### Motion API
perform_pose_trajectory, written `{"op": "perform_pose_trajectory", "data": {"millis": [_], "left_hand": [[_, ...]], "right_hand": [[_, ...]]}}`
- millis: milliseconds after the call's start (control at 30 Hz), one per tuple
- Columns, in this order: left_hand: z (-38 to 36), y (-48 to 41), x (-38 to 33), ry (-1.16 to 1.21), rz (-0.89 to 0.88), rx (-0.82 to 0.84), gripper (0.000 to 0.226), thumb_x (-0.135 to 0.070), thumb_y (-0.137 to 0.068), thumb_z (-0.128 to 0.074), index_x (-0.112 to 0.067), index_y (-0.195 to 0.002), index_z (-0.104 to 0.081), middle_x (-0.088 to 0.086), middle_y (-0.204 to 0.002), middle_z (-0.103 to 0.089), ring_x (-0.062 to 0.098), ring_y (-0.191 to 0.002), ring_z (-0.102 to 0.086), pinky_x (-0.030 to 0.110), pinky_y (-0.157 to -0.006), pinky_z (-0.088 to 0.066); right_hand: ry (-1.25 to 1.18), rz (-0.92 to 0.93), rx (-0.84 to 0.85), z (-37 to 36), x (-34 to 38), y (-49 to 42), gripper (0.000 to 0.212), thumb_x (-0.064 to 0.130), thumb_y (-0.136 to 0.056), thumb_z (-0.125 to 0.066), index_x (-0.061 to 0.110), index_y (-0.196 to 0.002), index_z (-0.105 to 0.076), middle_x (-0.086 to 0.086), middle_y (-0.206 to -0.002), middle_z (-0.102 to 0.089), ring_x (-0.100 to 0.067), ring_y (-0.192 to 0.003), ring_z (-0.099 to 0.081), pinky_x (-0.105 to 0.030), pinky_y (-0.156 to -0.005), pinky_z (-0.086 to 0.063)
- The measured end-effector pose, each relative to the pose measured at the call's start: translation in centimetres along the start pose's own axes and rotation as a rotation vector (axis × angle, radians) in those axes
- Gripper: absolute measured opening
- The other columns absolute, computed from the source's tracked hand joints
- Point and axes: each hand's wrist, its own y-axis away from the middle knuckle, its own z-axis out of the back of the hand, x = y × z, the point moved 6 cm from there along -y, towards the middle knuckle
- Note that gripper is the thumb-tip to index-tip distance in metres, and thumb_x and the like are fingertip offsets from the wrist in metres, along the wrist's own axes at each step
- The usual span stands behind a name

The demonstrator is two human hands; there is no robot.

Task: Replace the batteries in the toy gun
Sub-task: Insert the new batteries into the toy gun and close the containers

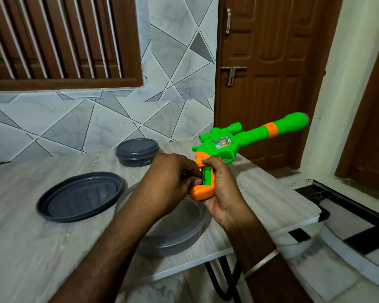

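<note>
A green and orange toy gun (239, 139) is held in the air above the table, its barrel pointing up and to the right. My right hand (221, 186) wraps the orange grip from the right side. The battery compartment (206, 176) in the grip is open and shows green inside. My left hand (173, 178) has its fingertips pinched at the compartment's left edge; whether a battery is between them is hidden by the fingers.
A grey round lid (81, 195) lies upside down on the wooden table (31, 248). An open grey bowl (179, 235) sits under my hands. A closed grey container (137, 152) stands at the back. The table's edge runs close on the right; a brown door (271, 73) stands beyond.
</note>
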Motion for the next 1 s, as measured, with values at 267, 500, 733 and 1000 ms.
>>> {"op": "perform_pose_trajectory", "data": {"millis": [267,500,733,1000], "left_hand": [[-0.2,0.1,-0.9,-0.139,-0.048,0.21,0.031,-0.009,-0.088,-0.064,-0.025,-0.11,-0.078,0.002,-0.107,-0.07,0.018,-0.098,-0.063,0.027,-0.082,-0.046],[-0.9,0.4,-0.3,-0.108,-0.066,0.249,0.033,-0.008,-0.087,-0.063,-0.024,-0.112,-0.078,-0.005,-0.101,-0.056,0.012,-0.094,-0.057,0.018,-0.074,-0.037],[-0.2,0.5,3.2,0.664,0.282,0.073,0.032,0.002,-0.081,-0.052,-0.01,-0.104,-0.071,-0.003,-0.079,-0.058,0.002,-0.063,-0.053,0.015,-0.059,-0.04],[0.7,1.0,5.3,0.865,0.364,-0.179,0.029,0.004,-0.096,-0.058,-0.011,-0.121,-0.057,0.024,-0.098,-0.068,0.038,-0.081,-0.075,0.043,-0.074,-0.064]], "right_hand": [[0.018,0.011,0.009,-0.2,0.4,0.1,0.01,0.016,-0.092,-0.048,0.014,-0.084,-0.053,-0.007,-0.068,-0.049,-0.017,-0.056,-0.052,-0.022,-0.047,-0.045],[-0.012,-0.001,0.013,0.3,0.1,0.0,0.012,0.018,-0.092,-0.048,0.013,-0.086,-0.057,-0.007,-0.067,-0.056,-0.017,-0.057,-0.056,-0.025,-0.056,-0.043],[0.038,-0.002,0.105,-0.5,1.2,0.2,0.024,0.024,-0.093,-0.044,0.005,-0.097,-0.058,-0.014,-0.076,-0.06,-0.023,-0.056,-0.059,-0.026,-0.049,-0.049],[0.075,0.01,0.113,-0.4,1.4,0.7,0.026,0.025,-0.094,-0.045,0.003,-0.098,-0.059,-0.013,-0.071,-0.063,-0.023,-0.055,-0.058,-0.027,-0.049,-0.049]]}}
